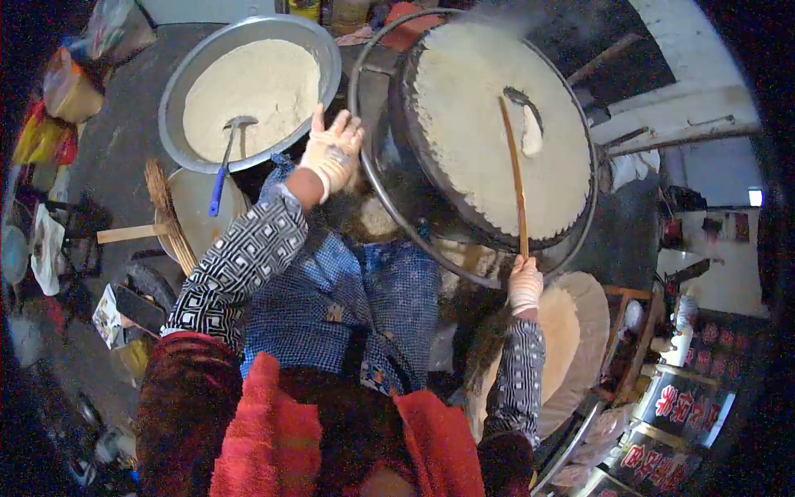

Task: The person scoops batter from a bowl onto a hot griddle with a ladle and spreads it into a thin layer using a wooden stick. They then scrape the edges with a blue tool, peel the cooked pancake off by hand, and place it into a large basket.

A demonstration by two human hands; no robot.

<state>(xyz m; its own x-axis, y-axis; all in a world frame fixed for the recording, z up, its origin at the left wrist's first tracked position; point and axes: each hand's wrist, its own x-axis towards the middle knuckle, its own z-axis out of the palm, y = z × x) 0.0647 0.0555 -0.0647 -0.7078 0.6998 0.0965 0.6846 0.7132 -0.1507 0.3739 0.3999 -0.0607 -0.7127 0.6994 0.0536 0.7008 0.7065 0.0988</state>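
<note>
My right hand, in a pale glove, is closed around the lower end of a long wooden stick. The stick reaches over a round black griddle covered with a sheet of pale batter. Near its far tip, the batter has a dark gap beside a whitish lump. My left hand, also gloved, is raised with fingers spread and holds nothing. It is between the griddle's metal ring and a large metal basin of batter. A blue-handled ladle rests in the basin.
Below the basin stand a white bucket and a straw brush. At my right lie large round pancakes. Printed boxes stand at the lower right, and plastic bags hang at the left. Steam rises behind the griddle.
</note>
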